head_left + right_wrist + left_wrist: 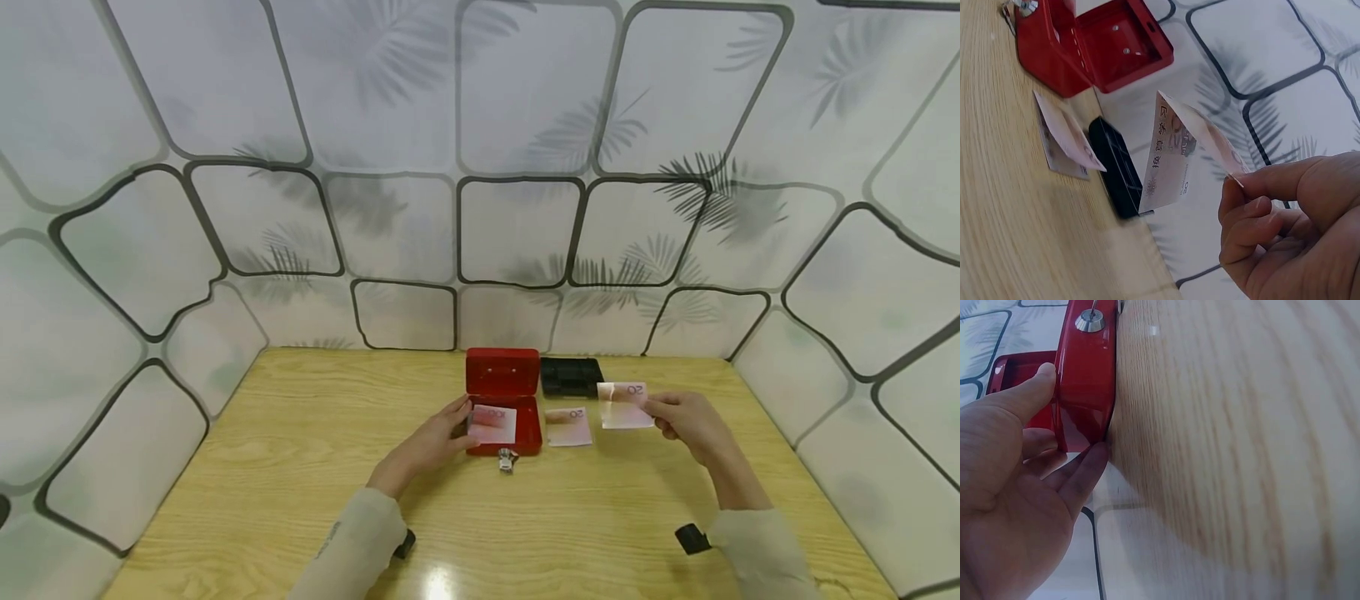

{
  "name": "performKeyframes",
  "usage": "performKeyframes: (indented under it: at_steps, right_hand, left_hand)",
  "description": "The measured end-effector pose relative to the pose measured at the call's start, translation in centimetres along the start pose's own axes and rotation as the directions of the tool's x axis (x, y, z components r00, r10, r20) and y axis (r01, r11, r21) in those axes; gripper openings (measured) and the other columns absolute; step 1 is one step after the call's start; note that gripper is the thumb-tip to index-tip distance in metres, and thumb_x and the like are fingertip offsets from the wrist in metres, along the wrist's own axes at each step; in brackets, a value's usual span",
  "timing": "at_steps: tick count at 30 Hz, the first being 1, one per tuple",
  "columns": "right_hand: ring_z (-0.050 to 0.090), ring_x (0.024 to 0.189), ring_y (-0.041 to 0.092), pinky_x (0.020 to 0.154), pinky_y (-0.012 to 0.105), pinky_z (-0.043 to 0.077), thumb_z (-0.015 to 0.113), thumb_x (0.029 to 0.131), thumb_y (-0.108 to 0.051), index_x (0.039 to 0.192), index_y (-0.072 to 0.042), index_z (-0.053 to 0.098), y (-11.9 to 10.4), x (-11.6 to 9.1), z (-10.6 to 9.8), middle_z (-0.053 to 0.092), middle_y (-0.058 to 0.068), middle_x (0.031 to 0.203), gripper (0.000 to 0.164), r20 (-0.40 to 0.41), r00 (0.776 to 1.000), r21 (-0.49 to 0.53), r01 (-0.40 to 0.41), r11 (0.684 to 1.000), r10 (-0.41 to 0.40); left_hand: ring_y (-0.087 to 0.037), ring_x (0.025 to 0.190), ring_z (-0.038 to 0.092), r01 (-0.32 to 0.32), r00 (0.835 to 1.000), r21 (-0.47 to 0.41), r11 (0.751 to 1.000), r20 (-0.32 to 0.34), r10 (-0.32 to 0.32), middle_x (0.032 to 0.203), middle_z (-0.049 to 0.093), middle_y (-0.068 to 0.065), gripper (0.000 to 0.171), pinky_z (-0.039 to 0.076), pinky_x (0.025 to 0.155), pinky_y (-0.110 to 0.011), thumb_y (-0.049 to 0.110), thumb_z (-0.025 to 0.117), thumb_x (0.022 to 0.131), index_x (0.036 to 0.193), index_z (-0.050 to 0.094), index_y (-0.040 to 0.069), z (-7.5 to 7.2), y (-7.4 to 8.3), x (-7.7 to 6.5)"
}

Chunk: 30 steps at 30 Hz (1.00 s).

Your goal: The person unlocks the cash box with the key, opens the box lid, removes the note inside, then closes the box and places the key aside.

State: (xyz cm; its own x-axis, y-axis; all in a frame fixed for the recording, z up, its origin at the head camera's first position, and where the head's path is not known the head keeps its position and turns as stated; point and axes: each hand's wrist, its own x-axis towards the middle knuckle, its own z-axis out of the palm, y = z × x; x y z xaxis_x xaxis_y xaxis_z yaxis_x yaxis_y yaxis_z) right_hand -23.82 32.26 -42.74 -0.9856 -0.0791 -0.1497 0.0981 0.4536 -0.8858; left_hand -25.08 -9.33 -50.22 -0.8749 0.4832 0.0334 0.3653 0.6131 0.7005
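A red cash box stands with its lid up on the table, banknotes marked 100 lying inside it. My left hand grips the box's left side; in the left wrist view the thumb is over the rim and the fingers are against the outer wall. A key sits in the lock at the front. Between thumb and fingers, my right hand pinches a folded 20 banknote above the table, right of the box. More 20 banknotes lie on the wood between box and right hand, also folded.
Behind the loose notes, a black compartment tray lies beside the cash box lid, near the back edge. The wooden table is enclosed at the back and sides by patterned white walls.
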Motion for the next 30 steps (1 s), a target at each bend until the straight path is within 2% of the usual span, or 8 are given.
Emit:
performKeyframes:
  at_steps: [13, 24, 30]
  right_hand:
    - [0.051, 0.062, 0.007, 0.06, 0.023, 0.05, 0.059, 0.106, -0.012, 0.106, 0.013, 0.069, 1.9, 0.2, -2.3, 0.057, -0.003, 0.07, 0.027, 0.001, 0.999, -0.02, -0.043, 0.999, 0.043]
    - [0.05, 0.06, 0.007, 0.058, 0.023, 0.048, 0.061, 0.105, -0.01, 0.104, 0.012, 0.07, 3.4, 1.0, -2.0, 0.057, -0.002, 0.068, 0.025, 0.007, 0.998, -0.006, -0.068, 0.998, 0.068]
    - [0.05, 0.058, 0.006, 0.056, 0.022, 0.048, 0.062, 0.103, -0.009, 0.1, 0.012, 0.071, 4.0, 1.3, -1.6, 0.059, 0.0, 0.067, 0.023, 0.002, 0.999, -0.036, -0.042, 0.998, 0.042]
  left_hand:
    - [-0.037, 0.153, 0.027, 0.03, 0.999, -0.012, 0.999, 0.012, -0.03, 0.169, 0.024, -0.017, 0.071, 0.028, 0.121, -0.051, 0.022, 0.067, 0.102, 0.157, 0.034, -0.008, -0.1, 0.2, 0.0]
    - [-0.036, 0.153, 0.027, 0.027, 1.0, -0.001, 1.0, 0.016, -0.027, 0.169, 0.024, -0.017, 0.07, 0.028, 0.121, -0.05, 0.022, 0.067, 0.103, 0.157, 0.033, -0.007, -0.1, 0.1, -0.1]
    - [-0.037, 0.153, 0.027, 0.023, 1.0, -0.001, 1.0, 0.015, -0.023, 0.168, 0.024, -0.017, 0.07, 0.028, 0.121, -0.05, 0.023, 0.067, 0.103, 0.157, 0.033, -0.008, -0.1, 0.1, -0.1]
